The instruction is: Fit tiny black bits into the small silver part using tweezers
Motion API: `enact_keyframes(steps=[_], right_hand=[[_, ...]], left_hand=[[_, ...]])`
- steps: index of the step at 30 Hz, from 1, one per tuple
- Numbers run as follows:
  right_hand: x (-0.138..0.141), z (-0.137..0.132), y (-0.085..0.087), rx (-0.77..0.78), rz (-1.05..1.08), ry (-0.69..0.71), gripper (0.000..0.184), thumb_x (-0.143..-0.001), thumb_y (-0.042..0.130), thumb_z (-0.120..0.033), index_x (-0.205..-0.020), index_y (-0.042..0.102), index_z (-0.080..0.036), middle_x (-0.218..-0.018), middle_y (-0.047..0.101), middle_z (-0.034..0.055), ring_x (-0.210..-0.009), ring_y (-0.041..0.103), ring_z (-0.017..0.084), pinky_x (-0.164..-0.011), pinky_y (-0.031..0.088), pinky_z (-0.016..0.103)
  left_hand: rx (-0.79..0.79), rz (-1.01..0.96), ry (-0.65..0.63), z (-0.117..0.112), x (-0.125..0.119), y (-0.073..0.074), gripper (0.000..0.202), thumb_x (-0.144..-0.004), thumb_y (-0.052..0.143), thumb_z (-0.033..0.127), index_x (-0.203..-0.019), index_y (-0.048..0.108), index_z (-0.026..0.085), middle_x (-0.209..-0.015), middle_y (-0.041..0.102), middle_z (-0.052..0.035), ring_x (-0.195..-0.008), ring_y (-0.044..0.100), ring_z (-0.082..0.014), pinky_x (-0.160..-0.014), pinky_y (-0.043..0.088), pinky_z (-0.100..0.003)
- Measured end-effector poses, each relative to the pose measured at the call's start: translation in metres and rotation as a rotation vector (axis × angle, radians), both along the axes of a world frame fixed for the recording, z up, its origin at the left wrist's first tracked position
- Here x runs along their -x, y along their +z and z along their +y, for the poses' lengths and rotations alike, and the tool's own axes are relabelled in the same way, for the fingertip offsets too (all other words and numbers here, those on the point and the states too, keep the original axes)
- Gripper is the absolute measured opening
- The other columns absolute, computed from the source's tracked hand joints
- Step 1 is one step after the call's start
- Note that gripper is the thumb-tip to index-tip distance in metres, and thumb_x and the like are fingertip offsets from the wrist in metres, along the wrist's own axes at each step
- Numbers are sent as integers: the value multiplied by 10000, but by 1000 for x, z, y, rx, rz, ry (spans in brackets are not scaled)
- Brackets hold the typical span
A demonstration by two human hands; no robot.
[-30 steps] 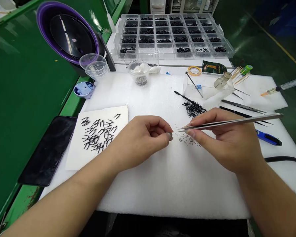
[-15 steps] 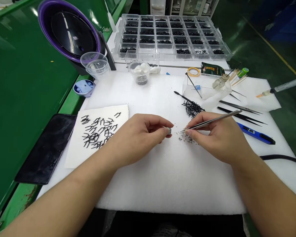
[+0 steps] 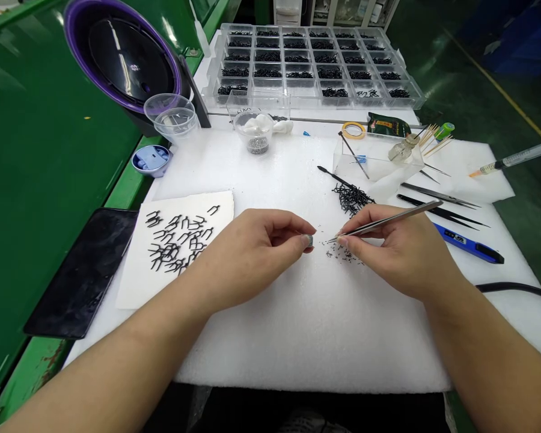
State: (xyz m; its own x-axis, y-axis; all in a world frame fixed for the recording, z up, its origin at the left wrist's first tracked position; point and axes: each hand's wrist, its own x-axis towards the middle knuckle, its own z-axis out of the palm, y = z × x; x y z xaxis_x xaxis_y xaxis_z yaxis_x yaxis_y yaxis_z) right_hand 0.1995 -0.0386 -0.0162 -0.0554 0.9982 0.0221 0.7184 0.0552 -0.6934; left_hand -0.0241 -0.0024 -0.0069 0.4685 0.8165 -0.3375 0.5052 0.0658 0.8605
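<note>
- A small greyish piece [image 3: 310,240] is held at the tips of the left hand [image 3: 261,255], pinched between thumb and forefinger; its far side is hidden by the fingers, so its full shape cannot be told.
- A pair of tweezers [image 3: 388,222] is gripped by the right hand [image 3: 401,252], with thumb and fingers closed on it near its points. The two hands are kept apart, facing each other across a narrow gap.
- Compared with a second ago, the tweezers have been turned: the back end then reached far out to the right, and the two prongs were seen clearly spread. A steeper slant is now shown, with the prongs near each other. Against the half-second picture, almost nothing has been altered.
- By this, the points are judged to be set for fine work near the dark specks [image 3: 338,255]. Whether a speck is gripped cannot be told.
- The specks are scattered on the white worktop [image 3: 324,337], beneath and beside the right fingertips.
- Just beyond the right hand, a pile of short black sticks [image 3: 352,199] is heaped.
- To the left, forked black pieces [image 3: 180,237] are spread on a white paper [image 3: 130,288].
- At the back, a clear divided box [image 3: 306,103] is placed.
</note>
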Motion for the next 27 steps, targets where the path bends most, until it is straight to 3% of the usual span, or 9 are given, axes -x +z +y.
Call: enact_keyframes(steps=[20, 27], right_hand=[[1, -1, -2, 17, 36, 28, 12, -797, 719, -252, -790, 712, -245, -749, 757, -32, -719, 736, 182, -624, 550, 288], [1, -2, -2, 13, 91, -5, 29, -788, 739, -253, -785, 710, -259, -731, 750, -47, -704, 735, 165, -619, 558, 268]], left_hand=[[-14, 35, -40, 0, -1, 1, 282, -899, 613, 454, -1068, 747, 272, -952, 773, -8, -817, 702, -187, -746, 545, -319], [-10, 52, -55, 1, -1, 0, 234, -900, 615, 457, -1046, 737, 321, -924, 765, 31, -802, 692, -171, -726, 533, -311]])
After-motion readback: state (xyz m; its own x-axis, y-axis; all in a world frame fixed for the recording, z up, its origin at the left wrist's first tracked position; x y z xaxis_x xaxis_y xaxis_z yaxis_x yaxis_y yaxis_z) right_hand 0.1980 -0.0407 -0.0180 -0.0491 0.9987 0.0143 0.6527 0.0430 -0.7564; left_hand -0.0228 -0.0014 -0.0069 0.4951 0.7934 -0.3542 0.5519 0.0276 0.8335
